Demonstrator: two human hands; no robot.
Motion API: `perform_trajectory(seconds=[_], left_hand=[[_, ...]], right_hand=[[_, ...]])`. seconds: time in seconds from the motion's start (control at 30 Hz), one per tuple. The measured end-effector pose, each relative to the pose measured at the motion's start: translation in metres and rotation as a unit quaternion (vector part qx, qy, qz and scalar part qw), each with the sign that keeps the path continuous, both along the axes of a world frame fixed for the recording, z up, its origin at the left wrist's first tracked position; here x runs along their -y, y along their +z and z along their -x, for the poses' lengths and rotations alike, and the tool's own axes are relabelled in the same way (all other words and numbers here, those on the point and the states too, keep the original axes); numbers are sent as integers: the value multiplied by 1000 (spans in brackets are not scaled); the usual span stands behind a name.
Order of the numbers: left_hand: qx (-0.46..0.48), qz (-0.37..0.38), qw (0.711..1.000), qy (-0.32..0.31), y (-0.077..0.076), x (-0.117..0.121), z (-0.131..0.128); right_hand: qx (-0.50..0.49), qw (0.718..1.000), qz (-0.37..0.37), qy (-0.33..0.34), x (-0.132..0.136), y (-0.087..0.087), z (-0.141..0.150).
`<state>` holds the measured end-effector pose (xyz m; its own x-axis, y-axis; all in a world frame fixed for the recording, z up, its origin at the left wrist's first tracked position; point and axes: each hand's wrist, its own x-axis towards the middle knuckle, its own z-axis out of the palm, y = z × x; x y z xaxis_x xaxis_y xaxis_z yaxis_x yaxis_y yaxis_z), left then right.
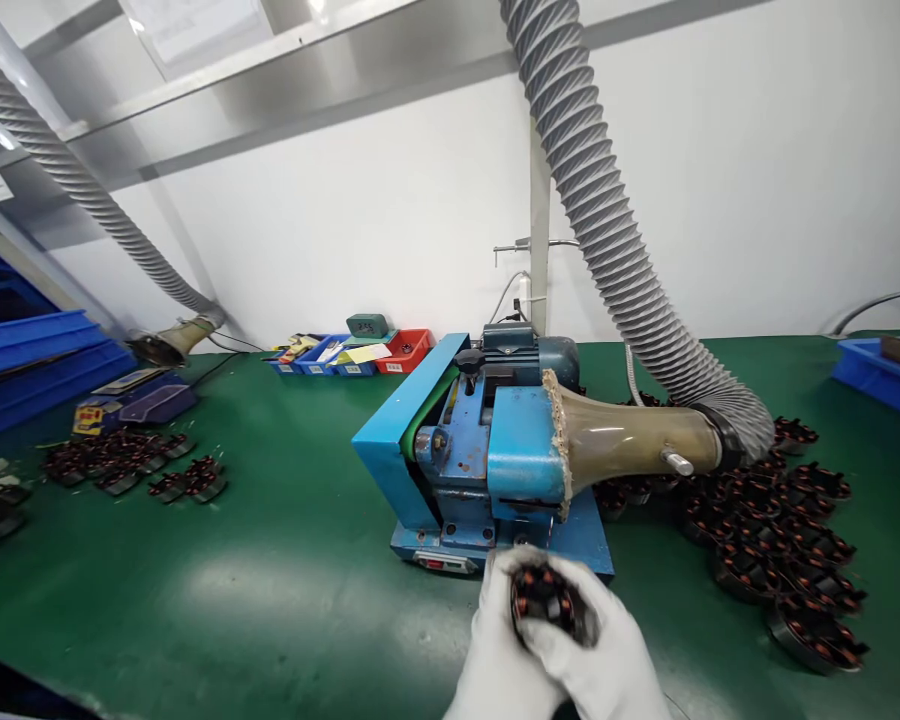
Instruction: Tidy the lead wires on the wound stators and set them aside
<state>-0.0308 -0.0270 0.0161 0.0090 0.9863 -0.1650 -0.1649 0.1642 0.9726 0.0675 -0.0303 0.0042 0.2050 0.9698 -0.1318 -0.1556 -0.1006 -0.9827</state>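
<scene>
Both my hands wear white gloves and meet low in the middle of the view. My left hand (495, 640) and my right hand (607, 655) are closed together round one dark ring-shaped coil part with copper windings (546, 598). They hold it just in front of a blue bench machine (487, 455). A tan funnel (630, 440) on the machine's right side joins a grey ribbed hose (607, 230).
A heap of several like coil parts (780, 530) lies right of the machine, another group (127, 462) at the left. Small blue and red bins (352, 352) stand at the back. Blue trays (22, 360) are far left, one more blue tray (881, 372) far right. A second hose (82, 185) hangs left.
</scene>
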Motion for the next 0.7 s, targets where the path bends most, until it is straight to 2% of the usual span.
perform_trajectory(seconds=[0.1,0.17,0.27,0.33,0.43,0.53,0.63,0.7], left_hand=[[79,77,991,-74,6,17,15],[113,99,985,-88,12,24,20],[171,112,973,-102,20,32,20],[237,115,957,-121,23,37,18],[309,121,931,-155,21,45,17],[288,107,941,-145,14,48,15],[271,93,947,-149,11,46,14],[286,91,940,-160,11,44,14]], right_hand=[[-161,986,-13,49,24,3,-12],[-186,978,-29,92,33,9,-22],[-60,985,-77,141,35,24,-31],[35,979,-113,168,30,35,-31],[70,978,-120,154,23,44,-24],[-23,992,-60,113,21,43,-19],[-182,976,-10,115,23,37,-21],[-243,966,-6,86,26,35,-23]])
